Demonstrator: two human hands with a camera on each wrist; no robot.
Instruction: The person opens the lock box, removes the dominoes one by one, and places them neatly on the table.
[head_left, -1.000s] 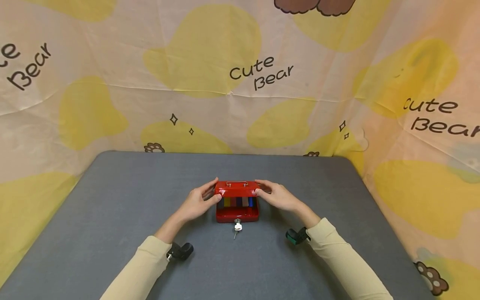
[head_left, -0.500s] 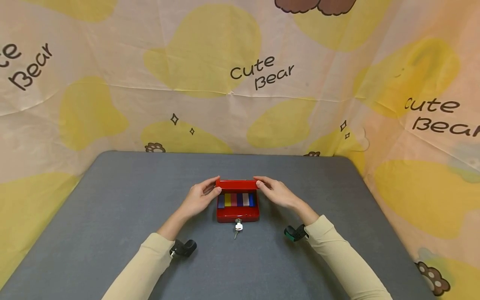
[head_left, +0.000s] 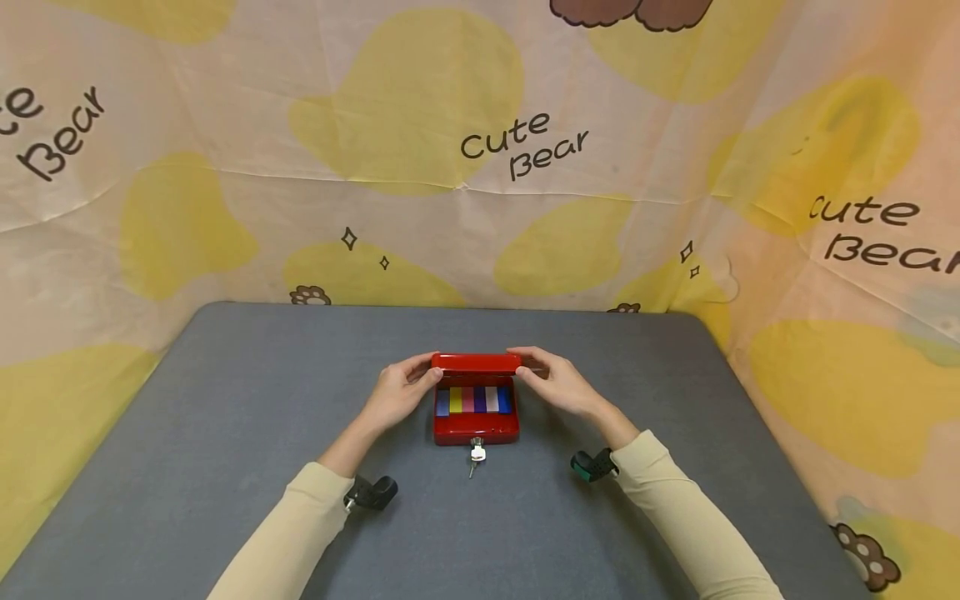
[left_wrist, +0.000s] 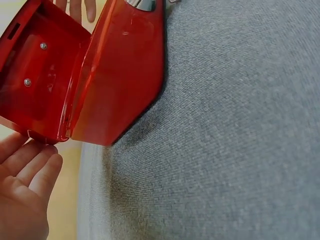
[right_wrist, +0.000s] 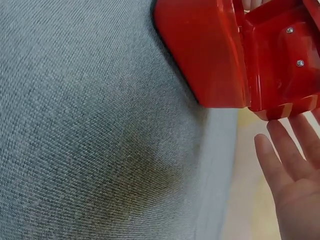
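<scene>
A red metal cash box [head_left: 476,432] lies on the grey table with its lid [head_left: 477,363] raised. My left hand [head_left: 397,396] holds the lid's left end, thumb at the front corner and fingers behind. On the opposite end my right hand [head_left: 558,385] holds the lid likewise. Both wrist views show fairly straight fingers with tips at the lid's sides; the thumbs are hidden there. Inside the box, a row of flat coloured pieces [head_left: 478,400] runs blue-grey, yellow, pink, purple, white and blue. Keys [head_left: 477,455] hang from the front lock.
The grey tabletop [head_left: 225,433] stretches around the box. Behind and beside it hangs a cream cloth [head_left: 405,108] with yellow patches and "Cute Bear" lettering. A black strapped device [head_left: 371,493] sits at my left wrist, another [head_left: 592,465] at my right.
The lid has swung up and back, and the handle on its top has gone out of sight. The coloured pieces show more fully. Both hands have risen slightly with the lid; the base stays put.
</scene>
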